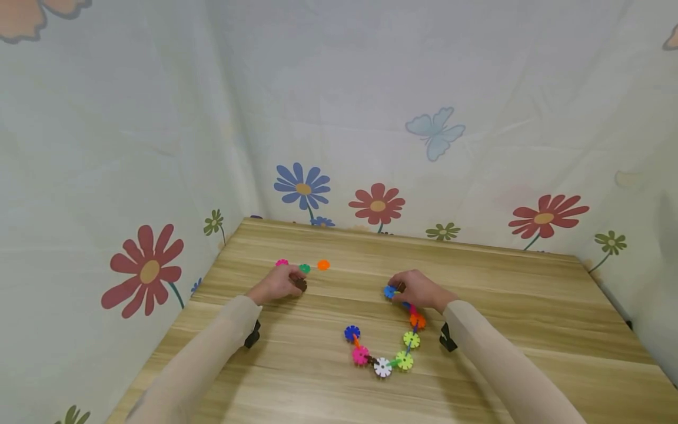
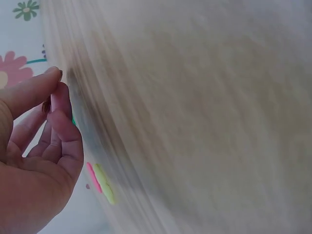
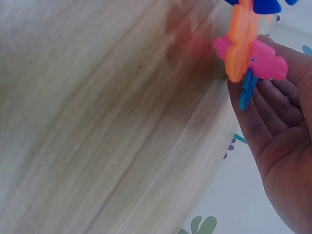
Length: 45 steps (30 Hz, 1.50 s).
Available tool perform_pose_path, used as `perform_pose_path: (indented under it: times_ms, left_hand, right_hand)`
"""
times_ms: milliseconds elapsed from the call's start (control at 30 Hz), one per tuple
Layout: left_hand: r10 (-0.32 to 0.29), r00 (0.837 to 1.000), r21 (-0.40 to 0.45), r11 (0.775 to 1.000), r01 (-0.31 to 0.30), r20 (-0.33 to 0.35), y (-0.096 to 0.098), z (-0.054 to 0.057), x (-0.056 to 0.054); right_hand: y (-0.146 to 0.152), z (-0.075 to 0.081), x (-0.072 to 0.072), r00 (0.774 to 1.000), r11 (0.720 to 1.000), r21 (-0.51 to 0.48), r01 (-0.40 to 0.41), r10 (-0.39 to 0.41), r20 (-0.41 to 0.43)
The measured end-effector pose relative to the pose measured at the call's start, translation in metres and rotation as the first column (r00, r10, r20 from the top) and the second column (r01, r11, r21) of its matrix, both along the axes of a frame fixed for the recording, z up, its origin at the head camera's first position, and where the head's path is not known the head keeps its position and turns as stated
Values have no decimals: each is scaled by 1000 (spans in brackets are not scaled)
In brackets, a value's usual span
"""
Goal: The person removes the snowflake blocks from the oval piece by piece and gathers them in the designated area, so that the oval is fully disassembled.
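Note:
In the head view my left hand (image 1: 278, 282) pinches a brown notched disc (image 1: 301, 285) between thumb and fingers; in the left wrist view the fingers cover most of it. Just beyond that hand lie a pink disc (image 1: 282, 262), a green disc (image 1: 304, 268) and an orange disc (image 1: 323, 265). On the right, my right hand (image 1: 421, 290) grips the far end of a curved chain of interlocked plastic discs, near a blue disc (image 1: 389, 291). The chain bends round through an orange disc (image 1: 418, 320) and a white disc (image 1: 383, 368) to a dark blue disc (image 1: 352, 333).
The wooden table (image 1: 296, 377) reaches back to a fabric backdrop (image 1: 339, 106) printed with flowers and butterflies, which also rises along the left side. A pink and a yellow-green disc edge (image 2: 105, 184) show below the left hand in its wrist view.

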<state>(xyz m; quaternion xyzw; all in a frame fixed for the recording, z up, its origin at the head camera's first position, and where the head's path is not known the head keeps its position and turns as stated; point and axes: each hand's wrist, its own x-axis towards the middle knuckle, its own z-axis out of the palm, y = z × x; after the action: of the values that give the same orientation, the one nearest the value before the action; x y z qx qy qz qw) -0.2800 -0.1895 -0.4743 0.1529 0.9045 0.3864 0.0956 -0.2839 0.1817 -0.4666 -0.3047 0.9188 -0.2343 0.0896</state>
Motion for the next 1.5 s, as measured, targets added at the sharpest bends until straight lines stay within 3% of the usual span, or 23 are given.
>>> perform_pose_path:
  times_ms: [667,967,1233,1500]
  left_hand:
    - [28,999,-88,996,-30,-15,-5,-6,-4]
    - [86,994,-112,989,-93,-64,-1,-3,-6]
    - [42,994,-57,997,-48,-105,17,-2,-7]
    - [-5,998,-68,998,1,-67,51,-4,-6]
  right_hand:
    - [0,-1,0,1000,1000,2,-8,8,1]
    - [-1,-3,-2,1000,1000,3,-3,3,12]
    - [-1,-5,-3,1000,1000,5,-13,13,4]
    - [-3,-4,-3,1000,1000,12,10,-10,19]
